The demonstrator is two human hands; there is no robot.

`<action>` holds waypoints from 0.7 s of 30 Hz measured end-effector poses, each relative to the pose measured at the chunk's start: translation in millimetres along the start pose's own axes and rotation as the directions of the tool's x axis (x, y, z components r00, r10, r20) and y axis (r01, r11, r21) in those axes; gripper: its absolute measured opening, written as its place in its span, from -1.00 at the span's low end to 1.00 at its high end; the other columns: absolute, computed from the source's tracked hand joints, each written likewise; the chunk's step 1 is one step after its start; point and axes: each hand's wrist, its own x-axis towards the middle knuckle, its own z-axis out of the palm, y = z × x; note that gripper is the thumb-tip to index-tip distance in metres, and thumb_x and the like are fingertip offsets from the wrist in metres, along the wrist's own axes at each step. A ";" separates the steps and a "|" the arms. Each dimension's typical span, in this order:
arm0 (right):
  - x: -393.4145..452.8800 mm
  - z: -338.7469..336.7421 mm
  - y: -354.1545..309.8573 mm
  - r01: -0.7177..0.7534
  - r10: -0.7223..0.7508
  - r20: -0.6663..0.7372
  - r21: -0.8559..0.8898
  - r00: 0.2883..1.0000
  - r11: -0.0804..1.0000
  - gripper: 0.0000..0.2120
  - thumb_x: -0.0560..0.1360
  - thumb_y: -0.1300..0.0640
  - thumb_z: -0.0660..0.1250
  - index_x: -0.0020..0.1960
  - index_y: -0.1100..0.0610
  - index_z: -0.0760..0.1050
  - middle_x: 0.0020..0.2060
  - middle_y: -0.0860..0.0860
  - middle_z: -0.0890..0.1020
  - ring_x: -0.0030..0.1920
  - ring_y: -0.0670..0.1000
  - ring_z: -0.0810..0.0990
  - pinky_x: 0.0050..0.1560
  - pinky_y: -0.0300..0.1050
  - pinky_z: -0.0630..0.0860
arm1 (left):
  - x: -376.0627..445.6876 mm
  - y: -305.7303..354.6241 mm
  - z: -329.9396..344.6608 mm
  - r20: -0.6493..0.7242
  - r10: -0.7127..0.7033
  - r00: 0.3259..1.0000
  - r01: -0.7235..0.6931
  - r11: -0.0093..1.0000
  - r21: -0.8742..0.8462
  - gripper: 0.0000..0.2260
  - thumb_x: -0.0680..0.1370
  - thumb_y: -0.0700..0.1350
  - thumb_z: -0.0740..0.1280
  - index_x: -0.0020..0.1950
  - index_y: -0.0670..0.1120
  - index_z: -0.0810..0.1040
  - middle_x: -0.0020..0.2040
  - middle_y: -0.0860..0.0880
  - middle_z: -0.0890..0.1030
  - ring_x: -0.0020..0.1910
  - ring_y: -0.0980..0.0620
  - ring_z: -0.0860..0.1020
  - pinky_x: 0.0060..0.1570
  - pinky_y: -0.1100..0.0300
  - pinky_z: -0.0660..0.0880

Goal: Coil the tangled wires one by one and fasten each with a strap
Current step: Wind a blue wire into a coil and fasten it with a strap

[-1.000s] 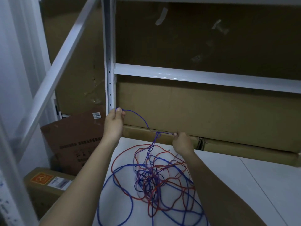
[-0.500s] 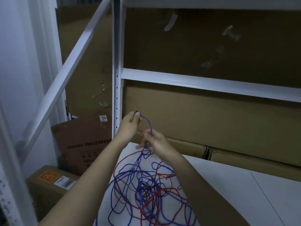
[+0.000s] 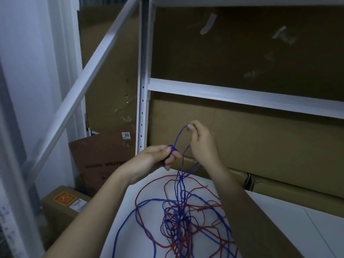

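- Your left hand (image 3: pixel 156 158) is raised above the far edge of the white table (image 3: pixel 279 229), fingers curled, its grip closed around a few small turns of the thin blue wire (image 3: pixel 178 138).
- Your right hand (image 3: pixel 202 142) is higher and just to the right of the left one, its thumb and fingertips pinching the top of a loop of that same blue wire.
- From the right hand's pinch the blue wire arcs down and left to the left hand's fingers; other blue strands hang from the two hands down to the table.
- The strands run into a loose tangle of blue and red wires (image 3: pixel 186 216) lying on the table between your forearms, the thin red wire (image 3: pixel 149 187) looping wide on its left side.
- One long blue loop trails off the tangle toward the table's near left edge.
- Behind the table stands a white metal shelving frame (image 3: pixel 143 90) backed by large brown cardboard sheets (image 3: pixel 242 146).
- To the left, lower than the table, a dark brown cardboard box (image 3: pixel 100 161) leans beside a smaller box with an orange label (image 3: pixel 63 200).
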 end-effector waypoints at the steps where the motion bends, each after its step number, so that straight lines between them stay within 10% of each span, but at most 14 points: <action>1: 0.5 7.2 1.1 0.015 -0.015 0.038 -0.023 0.999 1.000 -0.86 0.58 0.26 0.19 -0.07 0.17 0.51 -0.18 0.08 0.60 -0.15 0.16 0.53 -0.20 -0.10 0.31 | -1.5 1.7 1.9 0.056 -0.015 0.998 0.015 1.000 0.011 -0.73 0.58 -0.05 0.14 -0.01 -0.20 0.54 -0.34 0.01 0.37 -0.33 0.06 0.37 -0.19 0.30 0.39; 4: -11.3 24.7 17.8 0.116 -0.081 0.262 -0.120 0.962 0.986 -0.86 0.52 0.30 0.15 -0.04 0.16 0.47 -0.07 0.15 0.63 -0.08 0.22 0.57 -0.12 0.00 0.47 | -7.3 9.2 5.0 0.085 0.014 0.996 -0.014 1.000 -0.003 -0.75 0.61 -0.08 0.14 -0.19 -0.07 0.53 -0.36 0.00 0.35 -0.35 0.06 0.35 -0.23 0.30 0.36; 9: -55.6 34.1 28.7 0.168 -0.096 0.460 -0.118 0.883 0.979 -0.86 0.62 0.22 0.11 0.02 0.15 0.44 -0.27 0.03 0.48 -0.25 0.09 0.44 -0.21 -0.01 0.39 | -3.8 5.2 -2.3 -0.361 0.054 0.931 -0.153 0.955 -0.254 -0.76 0.66 -0.16 0.08 -0.08 -0.19 0.49 -0.37 0.01 0.48 -0.36 0.06 0.42 -0.26 0.27 0.43; 12: -82.8 42.4 25.8 0.252 -0.159 0.495 -0.127 0.854 0.959 -0.80 0.63 0.20 0.07 0.08 0.14 0.47 -0.20 0.04 0.55 -0.14 0.05 0.49 0.28 -0.07 0.27 | 1.3 -4.8 -3.7 -0.494 0.057 0.868 -0.210 0.943 -0.260 -0.77 0.66 -0.16 0.09 0.06 -0.21 0.52 -0.22 0.02 0.66 -0.23 0.11 0.63 -0.16 0.37 0.53; 15: -99.0 47.6 22.1 0.281 -0.199 0.487 -0.100 0.850 0.954 -0.83 0.58 0.18 0.10 -0.01 0.07 0.46 -0.25 -0.04 0.52 -0.09 -0.04 0.47 0.49 -0.12 -0.16 | 5.5 -20.2 -0.9 -0.572 0.120 0.812 -0.194 0.978 -0.070 -0.78 0.67 -0.16 0.09 0.21 -0.20 0.46 0.00 -0.03 0.65 -0.06 0.16 0.65 0.01 0.33 0.54; 19: -106.8 42.3 14.6 0.170 -0.177 0.535 0.064 0.826 0.983 -0.80 0.56 0.12 0.20 0.17 0.06 0.47 -0.19 -0.02 0.46 0.00 -0.07 0.33 0.12 -0.13 0.35 | 4.8 -38.0 2.4 -0.556 0.228 0.799 -0.051 0.948 0.316 -0.79 0.68 -0.16 0.07 0.10 0.00 0.49 0.01 0.05 0.62 0.01 0.14 0.59 0.13 0.23 0.48; 21: -105.0 36.0 14.5 0.102 -0.131 0.514 0.084 0.848 0.991 -0.70 0.56 0.08 0.25 0.28 0.04 0.43 -0.11 0.00 0.48 0.02 -0.10 0.34 0.05 -0.13 0.39 | 0.9 -45.0 -1.9 -0.409 0.257 0.876 0.077 0.761 0.644 -0.79 0.68 -0.13 0.08 0.05 -0.06 0.50 -0.06 0.01 0.60 -0.06 0.08 0.56 -0.02 0.18 0.46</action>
